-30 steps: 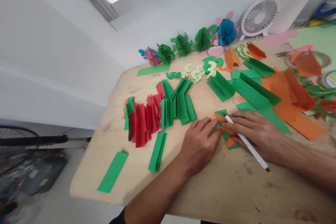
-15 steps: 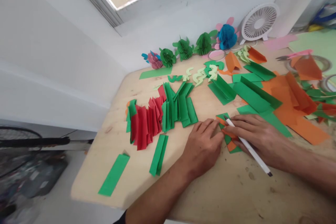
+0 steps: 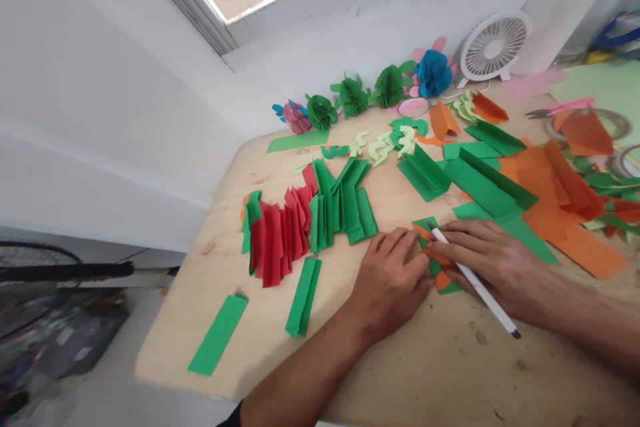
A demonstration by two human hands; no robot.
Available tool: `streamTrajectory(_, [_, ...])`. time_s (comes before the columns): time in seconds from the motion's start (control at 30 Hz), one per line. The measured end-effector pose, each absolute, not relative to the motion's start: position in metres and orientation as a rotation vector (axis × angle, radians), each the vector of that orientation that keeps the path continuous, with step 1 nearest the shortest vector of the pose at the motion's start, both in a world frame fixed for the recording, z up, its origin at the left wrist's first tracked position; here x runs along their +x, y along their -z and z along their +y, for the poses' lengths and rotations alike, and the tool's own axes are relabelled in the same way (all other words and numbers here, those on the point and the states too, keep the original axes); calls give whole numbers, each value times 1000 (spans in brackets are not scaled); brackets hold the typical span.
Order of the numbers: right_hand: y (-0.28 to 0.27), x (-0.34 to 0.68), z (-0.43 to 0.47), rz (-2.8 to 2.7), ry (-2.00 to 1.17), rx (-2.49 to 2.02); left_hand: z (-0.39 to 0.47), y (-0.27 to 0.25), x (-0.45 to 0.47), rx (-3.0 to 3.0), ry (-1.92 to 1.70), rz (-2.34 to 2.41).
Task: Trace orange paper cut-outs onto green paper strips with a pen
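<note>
My right hand (image 3: 493,260) is closed round a white pen (image 3: 483,300) with dark ends, its far tip at a green paper strip (image 3: 425,221). An orange wavy paper cut-out (image 3: 442,280) lies on that strip, partly hidden under my right fingers. My left hand (image 3: 393,273) rests flat on the table, fingers slightly bent, fingertips and thumb at the left edge of the strip and cut-out. Left of it stand folded green papers (image 3: 340,207) and folded red papers (image 3: 277,240). A folded green strip (image 3: 303,297) lies nearer the left forearm.
Folded green papers (image 3: 490,180) and orange sheets (image 3: 550,193) spread to the right. Paper flowers, including a blue one (image 3: 433,72), line the wall beside a white fan (image 3: 493,48). Pink-handled scissors (image 3: 570,105) lie near tape rolls. Another green strip (image 3: 219,333) lies at the left.
The view has shifted very slightly. Both hands, the pen and the papers stay in nearly the same places.
</note>
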State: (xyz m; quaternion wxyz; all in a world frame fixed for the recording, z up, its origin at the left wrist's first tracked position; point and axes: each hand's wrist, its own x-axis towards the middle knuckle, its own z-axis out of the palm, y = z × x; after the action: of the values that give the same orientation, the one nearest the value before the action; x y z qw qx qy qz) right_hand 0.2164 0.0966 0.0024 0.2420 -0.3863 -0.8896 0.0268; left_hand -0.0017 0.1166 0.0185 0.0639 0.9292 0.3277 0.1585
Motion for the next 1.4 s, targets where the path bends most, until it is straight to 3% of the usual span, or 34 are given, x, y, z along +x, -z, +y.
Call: streamTrajectory(1.4, [-6, 215, 96, -2395, -135, -1081, 116, -16, -2, 2819, -439, 982])
